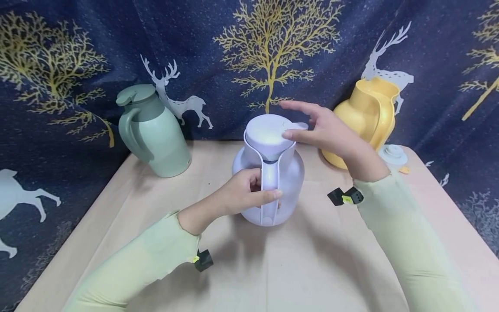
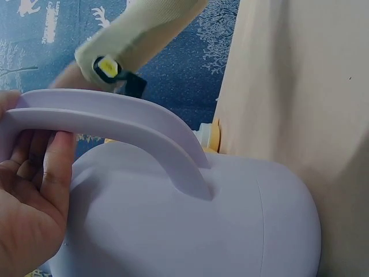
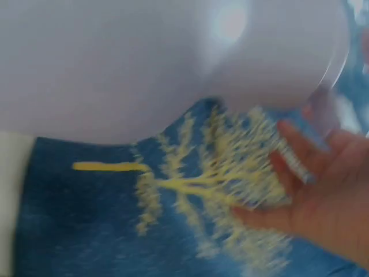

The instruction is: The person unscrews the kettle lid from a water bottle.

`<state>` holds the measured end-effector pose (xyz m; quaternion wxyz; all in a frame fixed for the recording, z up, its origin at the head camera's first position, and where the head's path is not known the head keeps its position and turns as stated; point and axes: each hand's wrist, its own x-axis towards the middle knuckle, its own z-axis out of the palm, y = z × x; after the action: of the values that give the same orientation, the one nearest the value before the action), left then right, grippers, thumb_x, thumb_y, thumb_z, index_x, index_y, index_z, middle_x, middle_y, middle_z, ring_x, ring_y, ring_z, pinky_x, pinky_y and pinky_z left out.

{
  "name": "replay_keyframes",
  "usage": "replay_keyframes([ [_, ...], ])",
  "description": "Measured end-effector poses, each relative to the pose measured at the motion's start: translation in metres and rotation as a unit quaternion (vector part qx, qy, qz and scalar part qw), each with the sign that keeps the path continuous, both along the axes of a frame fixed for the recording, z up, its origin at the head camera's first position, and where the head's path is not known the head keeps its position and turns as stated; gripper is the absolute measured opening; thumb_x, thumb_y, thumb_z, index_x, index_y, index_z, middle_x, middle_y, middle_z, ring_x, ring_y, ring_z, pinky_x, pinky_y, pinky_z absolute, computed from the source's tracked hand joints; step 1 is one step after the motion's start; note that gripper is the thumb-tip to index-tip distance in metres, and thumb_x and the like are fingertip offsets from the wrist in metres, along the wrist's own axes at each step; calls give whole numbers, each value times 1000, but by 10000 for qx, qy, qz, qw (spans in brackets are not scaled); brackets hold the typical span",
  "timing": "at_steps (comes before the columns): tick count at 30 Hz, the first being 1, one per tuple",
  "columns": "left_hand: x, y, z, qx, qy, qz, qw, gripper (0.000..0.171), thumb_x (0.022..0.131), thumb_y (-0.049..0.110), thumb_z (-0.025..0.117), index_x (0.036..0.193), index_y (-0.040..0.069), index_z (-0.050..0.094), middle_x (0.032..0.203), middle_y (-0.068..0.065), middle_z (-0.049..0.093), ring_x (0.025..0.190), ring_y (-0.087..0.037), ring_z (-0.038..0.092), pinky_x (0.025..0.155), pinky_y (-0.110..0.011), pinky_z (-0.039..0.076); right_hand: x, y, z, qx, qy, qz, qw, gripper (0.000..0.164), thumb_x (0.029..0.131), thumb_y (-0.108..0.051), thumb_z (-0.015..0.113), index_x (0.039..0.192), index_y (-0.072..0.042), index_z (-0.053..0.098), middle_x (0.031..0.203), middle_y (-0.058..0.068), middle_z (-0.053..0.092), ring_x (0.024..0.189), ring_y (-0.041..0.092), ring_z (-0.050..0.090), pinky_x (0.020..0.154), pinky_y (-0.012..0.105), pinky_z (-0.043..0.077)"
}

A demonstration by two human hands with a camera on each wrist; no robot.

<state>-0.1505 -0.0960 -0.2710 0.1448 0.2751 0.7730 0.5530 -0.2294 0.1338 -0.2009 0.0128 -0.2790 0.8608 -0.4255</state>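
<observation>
A lavender thermal jug (image 1: 290,190) stands upright on the table, its handle facing me. My left hand (image 1: 249,190) grips the handle (image 2: 115,118), fingers curled round it and thumb across its front. In the jug's mouth sits a round lavender lid (image 1: 265,130) with a tab pointing right. Beside that tab is my right hand (image 1: 327,130), fingers spread and fairly straight, the thumb at the lid's edge; whether it touches I cannot tell. The right wrist view is blurred and shows the right hand (image 3: 311,190) with fingers apart, holding nothing.
A green thermal jug (image 1: 163,138) with its lid on stands at the back left. At the back right stands a yellow jug (image 1: 358,117), partly behind my right hand. Next to it lies a white round piece (image 1: 393,155) with an orange tab. A patterned blue curtain (image 1: 218,26) hangs behind the table.
</observation>
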Motion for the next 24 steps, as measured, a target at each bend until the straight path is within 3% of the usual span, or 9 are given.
replay_keyframes([
  [4,-1,-1,-1,70,-14,-79,9999,31,93,22,66,108,-6,63,96,-21,77,76,-4,66,70,-29,57,24,-15,5,697,554,-788,9929,68,87,-32,82,148,-15,56,154,12,53,140,32,43,118,54,35],
  [7,-1,-1,-1,72,-43,-105,9999,32,94,22,66,110,-6,63,98,-22,77,78,-4,67,72,-30,58,33,-23,1,689,818,-967,9896,69,86,-32,84,145,-8,58,149,16,57,136,33,46,115,52,39],
  [11,0,1,0,41,-95,-101,9999,31,93,19,64,111,-6,62,100,-24,77,79,-3,68,73,-30,59,32,-26,-6,476,942,-987,9895,67,85,-27,84,142,-4,59,148,16,59,138,33,46,117,52,38],
  [18,0,0,0,34,-66,-83,9999,31,93,20,65,110,-6,63,98,-23,77,77,-3,67,71,-28,57,14,-16,-7,540,752,-471,9946,63,86,-20,84,143,-9,60,150,13,58,140,31,44,120,52,35],
  [24,-1,0,-1,31,22,-91,10000,37,92,26,68,109,-7,64,98,-24,77,75,-4,65,70,-27,56,-8,-3,3,955,946,627,9889,60,87,-17,82,142,-8,60,148,14,59,140,33,44,119,56,34],
])
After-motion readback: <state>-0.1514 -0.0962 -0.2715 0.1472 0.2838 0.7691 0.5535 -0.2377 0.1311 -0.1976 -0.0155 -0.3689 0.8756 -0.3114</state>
